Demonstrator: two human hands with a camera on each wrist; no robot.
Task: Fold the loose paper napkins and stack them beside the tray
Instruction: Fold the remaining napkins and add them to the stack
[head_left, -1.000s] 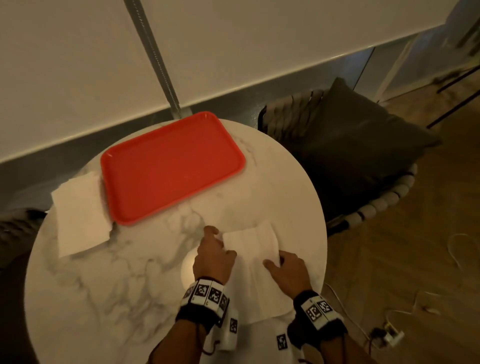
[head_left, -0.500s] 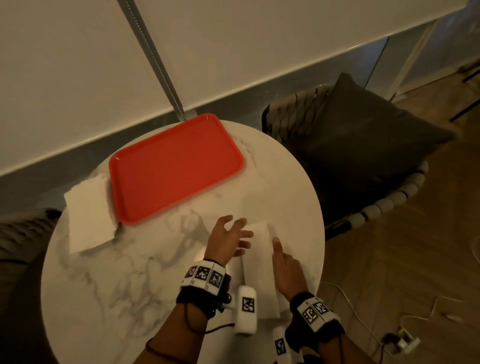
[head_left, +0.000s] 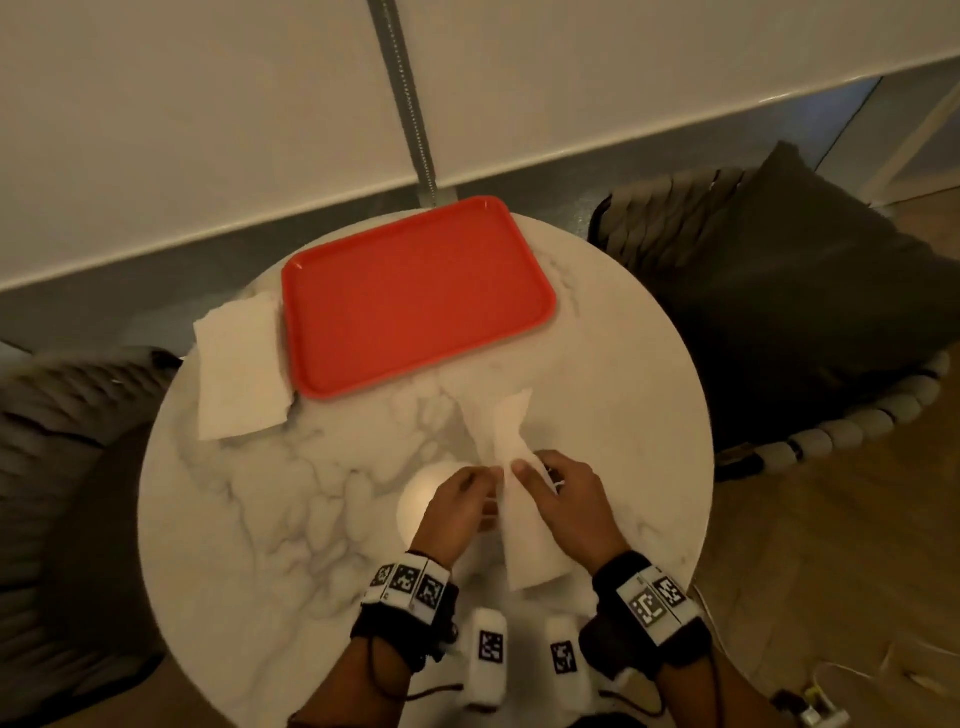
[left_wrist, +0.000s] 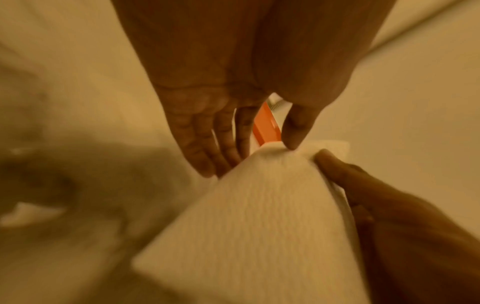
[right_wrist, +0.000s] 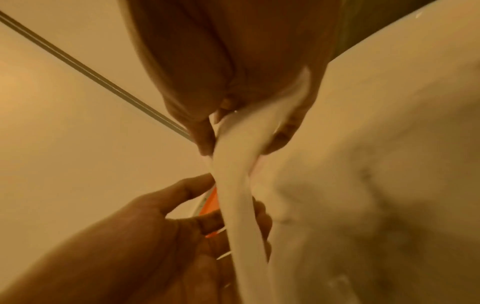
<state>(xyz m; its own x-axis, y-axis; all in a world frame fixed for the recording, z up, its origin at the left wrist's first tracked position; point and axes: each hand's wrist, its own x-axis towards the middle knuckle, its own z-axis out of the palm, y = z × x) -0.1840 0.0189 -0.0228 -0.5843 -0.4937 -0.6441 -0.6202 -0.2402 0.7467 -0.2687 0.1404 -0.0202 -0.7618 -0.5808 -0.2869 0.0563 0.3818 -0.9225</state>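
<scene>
A white paper napkin (head_left: 511, 441), folded into a narrow strip, is raised on edge above the round marble table (head_left: 260, 519). My left hand (head_left: 491, 475) pinches it from the left, thumb (left_wrist: 293, 142) on its top edge and fingers behind it. From the right, my right hand (head_left: 524, 470) pinches the same napkin (right_wrist: 233, 195) between thumb and fingers. The red tray (head_left: 415, 296) lies empty at the table's far side. Folded white napkins (head_left: 241, 369) lie in a pile against the tray's left edge.
A woven chair with a dark cushion (head_left: 779, 312) stands close on the right of the table, and another woven seat (head_left: 62, 415) on the left. A metal pole (head_left: 405, 93) runs up the wall behind the tray. Cables (head_left: 831, 680) lie on the wooden floor at lower right.
A second ago the napkin lay flat under both hands. It was then folded into a strip with the left hand open above it. Now both hands pinch it and hold it up.
</scene>
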